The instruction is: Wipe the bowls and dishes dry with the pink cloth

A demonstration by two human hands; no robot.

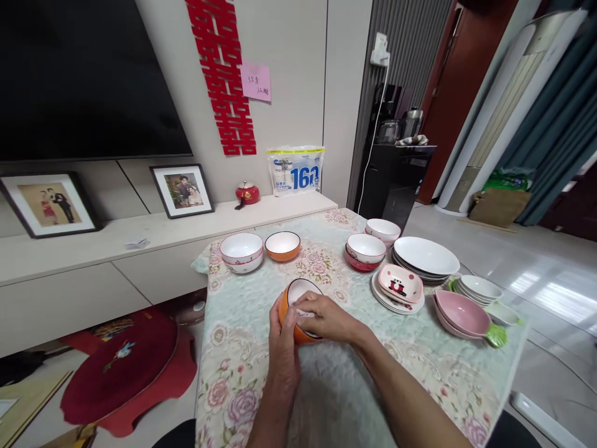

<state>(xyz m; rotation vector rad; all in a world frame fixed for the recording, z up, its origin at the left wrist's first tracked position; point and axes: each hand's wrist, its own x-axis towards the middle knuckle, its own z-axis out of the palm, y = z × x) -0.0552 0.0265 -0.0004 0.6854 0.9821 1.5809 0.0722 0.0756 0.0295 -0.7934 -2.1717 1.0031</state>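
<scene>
My left hand (282,345) is wrapped round the side of an orange bowl (302,289) with a white inside and a dark rim. The bowl is tilted above the floral tablecloth (233,354). Reaching into it from the right, my right hand (330,318) has its fingers closed on what looks like a crumpled white tissue (305,312), pressed against the inside; it is mostly hidden. Beyond the hands stands a second orange bowl (282,246), beside a stack of white bowls (241,250) with red rims.
On the right are red-rimmed bowls (366,250), large white plates (426,256), a pink square dish (400,284), pink leaf-handled bowls (463,313) and small white bowls (480,287). A cabinet (186,227) behind holds framed photos (183,190), a red jar (247,193) and a plastic package (295,172).
</scene>
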